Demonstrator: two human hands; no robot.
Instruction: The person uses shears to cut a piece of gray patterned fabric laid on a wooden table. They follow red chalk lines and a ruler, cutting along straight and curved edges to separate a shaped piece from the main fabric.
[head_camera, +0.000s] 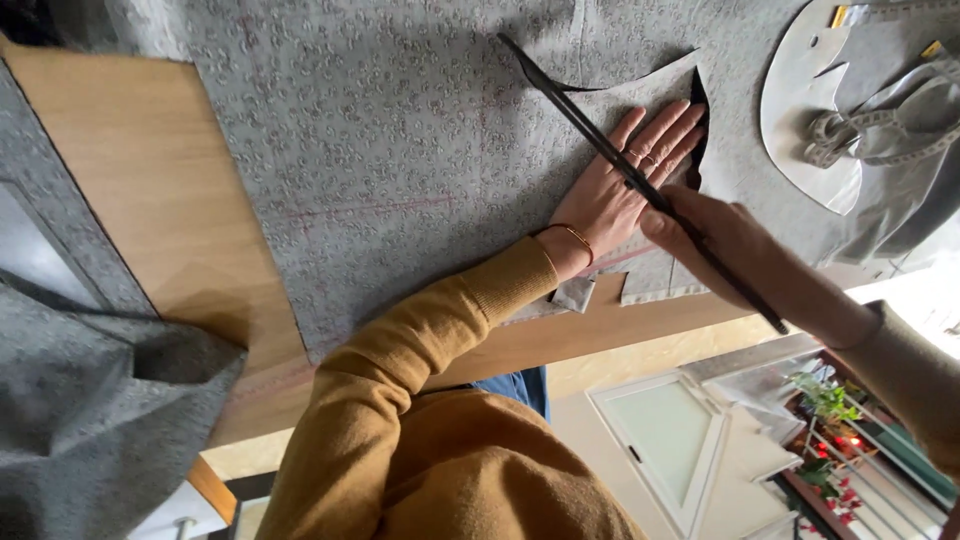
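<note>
On the wooden counter, grey patterned fabric lies flat. Left hand, fingers spread, presses it beside a curved cut. Right hand, fingers closed, grips long black shears. A cut edge already shows; the pink chalk line remains uncut.

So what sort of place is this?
Probably a home sewing or tailoring space: grey patterned fabric spread over a wooden table, a measuring tape lying nearby, and long black shears in the right hand.
</note>
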